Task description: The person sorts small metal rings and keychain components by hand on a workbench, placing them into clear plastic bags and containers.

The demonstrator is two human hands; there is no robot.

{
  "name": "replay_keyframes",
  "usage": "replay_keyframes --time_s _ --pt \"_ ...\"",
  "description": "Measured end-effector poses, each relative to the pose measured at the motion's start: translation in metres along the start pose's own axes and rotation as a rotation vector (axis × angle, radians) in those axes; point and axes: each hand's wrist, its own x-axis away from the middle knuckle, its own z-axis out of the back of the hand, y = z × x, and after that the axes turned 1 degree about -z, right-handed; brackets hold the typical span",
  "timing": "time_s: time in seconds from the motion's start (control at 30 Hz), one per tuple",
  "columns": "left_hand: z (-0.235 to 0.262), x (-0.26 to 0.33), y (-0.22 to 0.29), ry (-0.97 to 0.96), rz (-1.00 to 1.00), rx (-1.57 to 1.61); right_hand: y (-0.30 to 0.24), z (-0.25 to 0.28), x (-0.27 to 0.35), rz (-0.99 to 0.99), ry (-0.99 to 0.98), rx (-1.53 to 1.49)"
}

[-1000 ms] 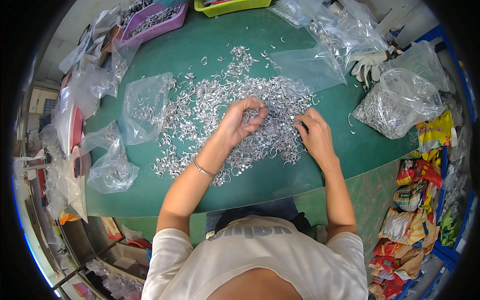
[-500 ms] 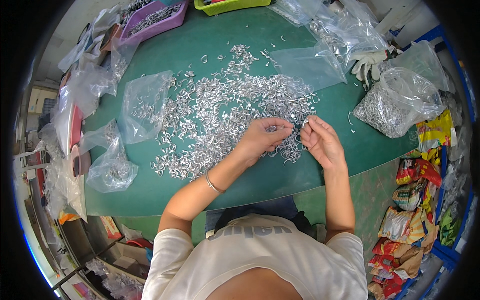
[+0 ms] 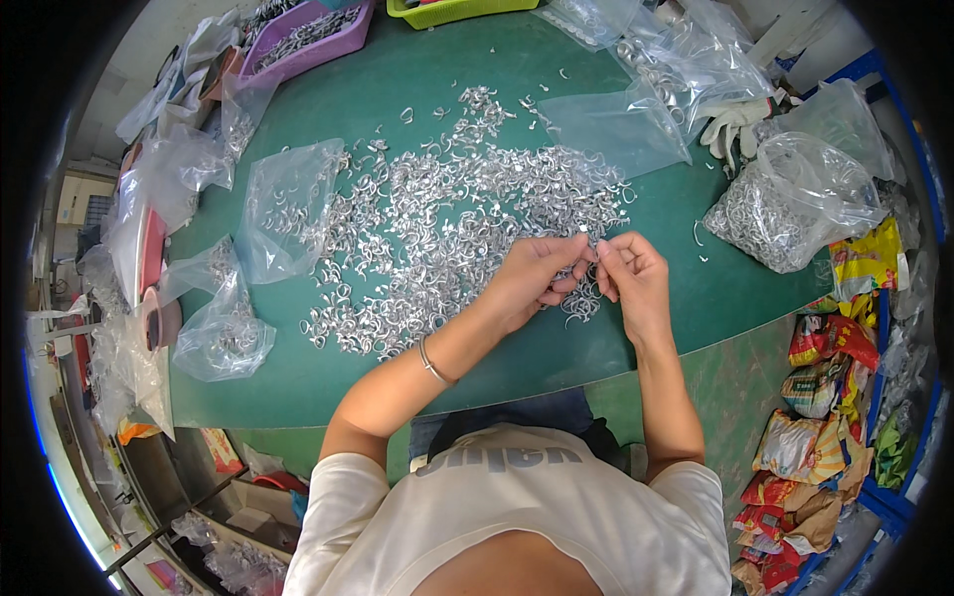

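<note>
A wide heap of small silver metal rings (image 3: 437,238), many of them open curved pieces, is spread over the green table (image 3: 328,382). Over the heap's right front part, my left hand (image 3: 537,276) and my right hand (image 3: 638,280) meet at the fingertips. Both are closed in a pinch on a small silver metal ring (image 3: 593,238), mostly covered by the fingers. Whether my left hand's curled fingers hold more pieces cannot be made out.
A clear bag of silver rings (image 3: 760,214) stands at the right beside a white glove (image 3: 733,129). Flat plastic bags (image 3: 616,134) lie behind the heap and at its left (image 3: 288,214). A purple basket (image 3: 308,38) of metal parts and a yellow-green basket (image 3: 447,12) are at the back.
My right hand has moved slightly left and turned inward, bringing its fingertips against those of my left hand. My left hand has shifted slightly right. The heap looks the same.
</note>
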Motion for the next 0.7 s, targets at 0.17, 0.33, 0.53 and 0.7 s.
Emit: replay_keyframes --time_s 0.17,0.33,0.53,0.7 --pt "0.0 0.002 0.005 -0.059 0.045 -0.006 0.001 0.0 0.003 0.164 0.007 0.129" --pt "0.002 0.002 0.006 -0.056 0.082 0.021 0.002 -0.001 0.004 0.262 0.001 0.151" --pt "0.004 0.002 0.004 -0.086 0.091 0.034 0.004 -0.002 0.003 0.322 -0.062 0.1" --pt "0.008 0.002 -0.001 -0.131 0.078 0.029 0.01 0.005 0.003 0.39 -0.173 0.162"
